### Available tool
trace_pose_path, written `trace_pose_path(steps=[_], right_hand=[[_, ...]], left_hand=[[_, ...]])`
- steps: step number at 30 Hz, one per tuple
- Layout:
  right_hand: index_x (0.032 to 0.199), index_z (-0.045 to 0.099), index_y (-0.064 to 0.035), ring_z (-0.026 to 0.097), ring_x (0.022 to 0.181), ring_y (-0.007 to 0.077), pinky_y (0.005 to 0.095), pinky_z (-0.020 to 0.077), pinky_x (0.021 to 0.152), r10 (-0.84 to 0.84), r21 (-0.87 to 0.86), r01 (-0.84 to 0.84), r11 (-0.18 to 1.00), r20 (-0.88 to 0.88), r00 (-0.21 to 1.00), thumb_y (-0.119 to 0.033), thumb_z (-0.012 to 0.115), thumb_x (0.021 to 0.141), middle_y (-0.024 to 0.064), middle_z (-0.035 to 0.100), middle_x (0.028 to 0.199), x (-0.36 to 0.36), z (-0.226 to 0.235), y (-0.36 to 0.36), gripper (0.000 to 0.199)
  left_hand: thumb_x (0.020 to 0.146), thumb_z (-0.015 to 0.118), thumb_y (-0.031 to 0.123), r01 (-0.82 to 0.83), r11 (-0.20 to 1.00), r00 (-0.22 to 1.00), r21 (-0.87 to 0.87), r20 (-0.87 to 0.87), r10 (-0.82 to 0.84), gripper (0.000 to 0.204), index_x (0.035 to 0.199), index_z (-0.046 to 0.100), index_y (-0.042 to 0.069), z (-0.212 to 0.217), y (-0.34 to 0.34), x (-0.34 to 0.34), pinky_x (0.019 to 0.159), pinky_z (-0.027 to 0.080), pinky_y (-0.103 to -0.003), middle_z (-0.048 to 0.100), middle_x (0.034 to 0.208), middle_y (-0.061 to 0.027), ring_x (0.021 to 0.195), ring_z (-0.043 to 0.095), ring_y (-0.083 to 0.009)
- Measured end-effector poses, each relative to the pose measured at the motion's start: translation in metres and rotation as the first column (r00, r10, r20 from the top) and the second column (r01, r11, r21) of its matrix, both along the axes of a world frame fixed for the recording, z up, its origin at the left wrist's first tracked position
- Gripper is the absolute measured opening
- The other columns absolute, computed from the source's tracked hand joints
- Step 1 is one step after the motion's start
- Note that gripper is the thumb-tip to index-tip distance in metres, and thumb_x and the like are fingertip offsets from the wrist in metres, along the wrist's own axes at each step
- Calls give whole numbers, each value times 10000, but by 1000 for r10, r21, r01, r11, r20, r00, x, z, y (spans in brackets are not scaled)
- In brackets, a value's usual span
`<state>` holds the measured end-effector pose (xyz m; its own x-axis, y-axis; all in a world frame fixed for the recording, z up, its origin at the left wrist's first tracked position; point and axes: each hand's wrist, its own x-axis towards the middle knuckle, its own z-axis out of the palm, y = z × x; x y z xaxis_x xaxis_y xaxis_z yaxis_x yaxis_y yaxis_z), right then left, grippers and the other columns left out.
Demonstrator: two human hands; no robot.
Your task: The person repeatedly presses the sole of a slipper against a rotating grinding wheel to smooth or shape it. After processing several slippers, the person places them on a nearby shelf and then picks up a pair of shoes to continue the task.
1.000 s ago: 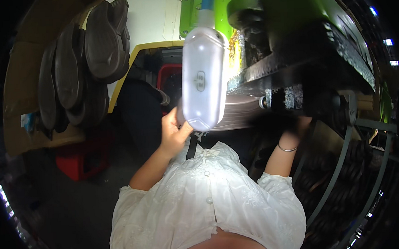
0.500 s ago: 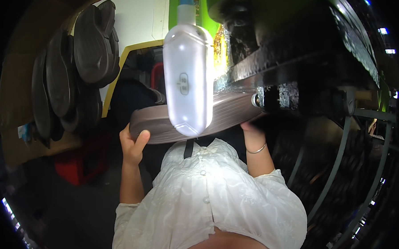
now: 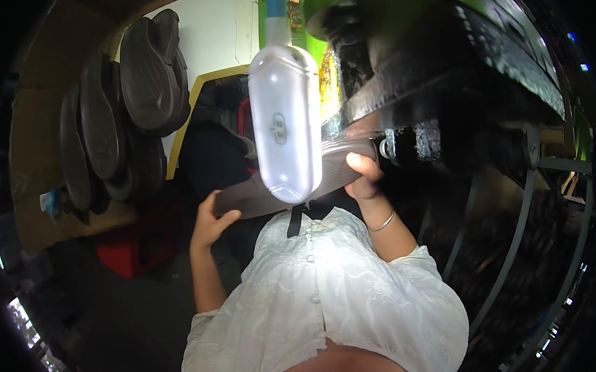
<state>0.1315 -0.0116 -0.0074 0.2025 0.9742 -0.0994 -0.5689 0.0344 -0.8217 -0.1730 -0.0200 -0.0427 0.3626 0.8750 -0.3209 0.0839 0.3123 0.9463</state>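
A brown-grey shoe sole (image 3: pixel 242 200) spans the space in front of my body, tilted with its right end higher. My left hand (image 3: pixel 213 223) grips its left end, thumb on the near side. At the right end my right hand (image 3: pixel 367 177) holds it with the thumb on the upper face. The sole's right end lies close to a small shiny round part (image 3: pixel 384 147) of the dark machine (image 3: pixel 400 92); I cannot tell if they touch. A lit white lamp (image 3: pixel 285 120) hangs in front and hides the sole's middle.
Several similar soles (image 3: pixel 102 121) stand in a cardboard box (image 3: pixel 36 137) at the left. Below it is a red plastic object (image 3: pixel 124 250). A grey metal rack (image 3: pixel 513 243) stands at the right. A yellow-edged frame (image 3: pixel 185 118) is behind the lamp.
My right hand has come up, with its thumb now over the sole. The sole has turned about its length, and its left end has shifted right with my left hand. The view has shifted slightly.
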Motion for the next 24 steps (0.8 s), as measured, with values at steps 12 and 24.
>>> trace_pose_path(steps=[12,24], right_hand=[[936,626,14,594,820,178,282,463,768,376,12,-525,851,684,625,-54,709,644,86,638,897,51,70,36,312],[968,611,34,568,891,157,273,439,796,676,-484,-496,721,335,657,-59,736,594,99,615,998,100,-59,-81,405]], left_hand=[[717,707,89,-40,834,995,550,95,-15,277,962,613,-2,52,39,176,695,477,-274,643,888,-88,775,609,-144],[775,607,33,-116,865,992,489,94,79,225,981,571,-50,56,27,175,703,462,-245,604,861,-55,777,559,-108]])
